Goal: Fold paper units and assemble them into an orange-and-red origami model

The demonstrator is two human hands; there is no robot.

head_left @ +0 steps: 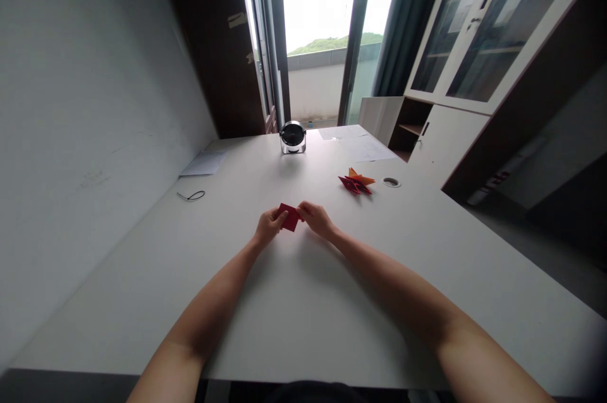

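A small folded square of red paper [289, 219] is held between my two hands, just above the white table. My left hand [270, 226] pinches its left side, thumb lying on the face of the paper. On the other side my right hand [313, 216] has its fingers closed at the paper's right edge. Beyond and to the right lie several folded paper pieces, red ones [355, 185] in front and an orange one [363, 178] behind.
A round silver and black device [293, 137] stands at the table's far end. White sheets [367, 148] lie at the far right, more paper [203, 163] by the left wall. A black cable tie [191, 196] and a round cable hole [391, 182] are on the table [303, 314].
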